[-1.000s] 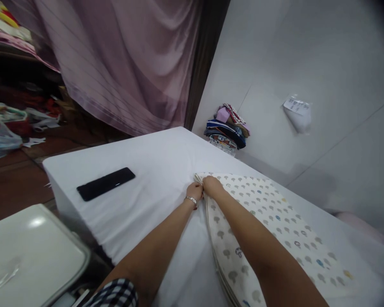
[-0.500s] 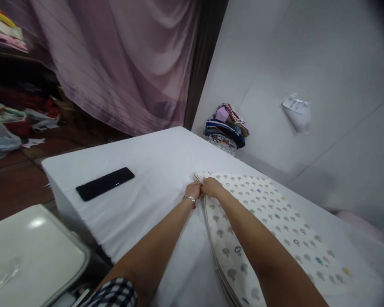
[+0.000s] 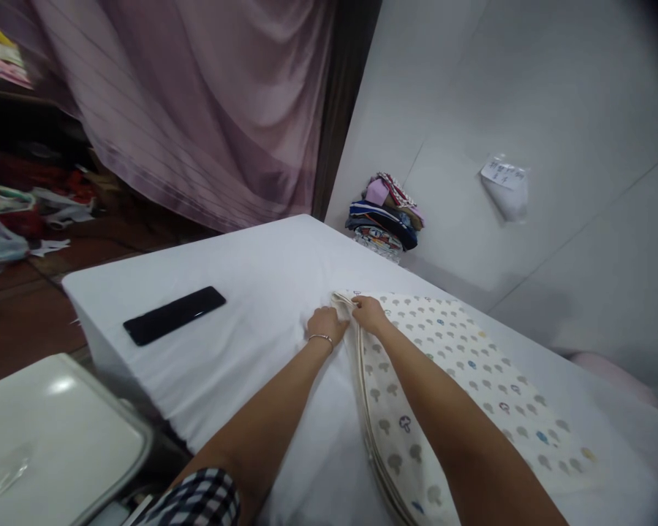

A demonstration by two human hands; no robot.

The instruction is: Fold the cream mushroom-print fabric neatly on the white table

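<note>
A cream cloth (image 3: 460, 365) printed with grey mushrooms and a few coloured ones lies folded in layers, its stacked edges curving down the left side. At its far left corner, my right hand (image 3: 370, 315) pinches the layered edge from above. Close beside it, my left hand (image 3: 327, 326), with a bracelet at the wrist, is curled at the same corner and appears to grip the cloth's edge; its fingertips are partly hidden. A small gap separates the two hands.
A black phone (image 3: 175, 315) lies on the white-covered table (image 3: 274, 256). Folded clothes (image 3: 384, 215) are stacked by the wall, where a labelled plastic pouch (image 3: 505, 188) hangs. A pink curtain (image 3: 208, 109) falls behind the table; a white lid-like surface (image 3: 55, 431) stands lower left.
My hands, which were together at the cloth's corner, have moved slightly apart, the left one shifting left. The cloth's edge between them now shows more. The view has shifted a little.
</note>
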